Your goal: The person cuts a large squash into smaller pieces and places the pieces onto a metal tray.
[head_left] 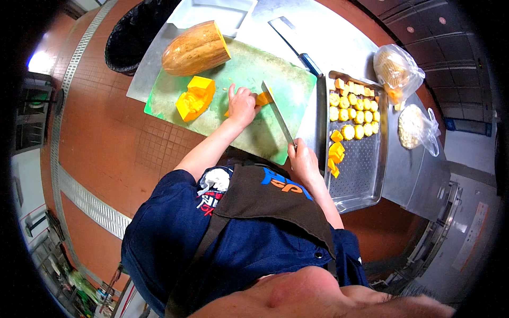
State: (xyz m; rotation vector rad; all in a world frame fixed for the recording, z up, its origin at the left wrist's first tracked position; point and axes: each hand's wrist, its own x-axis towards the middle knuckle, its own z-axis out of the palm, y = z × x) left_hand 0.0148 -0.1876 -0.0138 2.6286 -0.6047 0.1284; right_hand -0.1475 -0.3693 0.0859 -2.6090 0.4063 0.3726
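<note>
My right hand (303, 159) grips the handle of a kitchen knife (279, 117), whose long blade points away from me over the green cutting board (274, 137). Against the blade lies a small orange pumpkin piece (264, 98). My left hand (241, 105) holds that piece down with bent fingers, its index or little finger sticking out. Part of another orange bit shows under the left hand. To the left on the board sits a hollowed pumpkin chunk (195, 98) with bare orange flesh. Behind it lies a large cut pumpkin (195, 49), rind on, cut face to the right.
Right of the board, a perforated metal tray (354, 175) holds corn rounds (359, 117) and pumpkin pieces (337, 152). A cleaver (294, 43) lies behind the board, near a white plastic tub (212, 14). Two plastic bags (395, 73) of food stand at right. A black-lined bin (133, 39) is at left.
</note>
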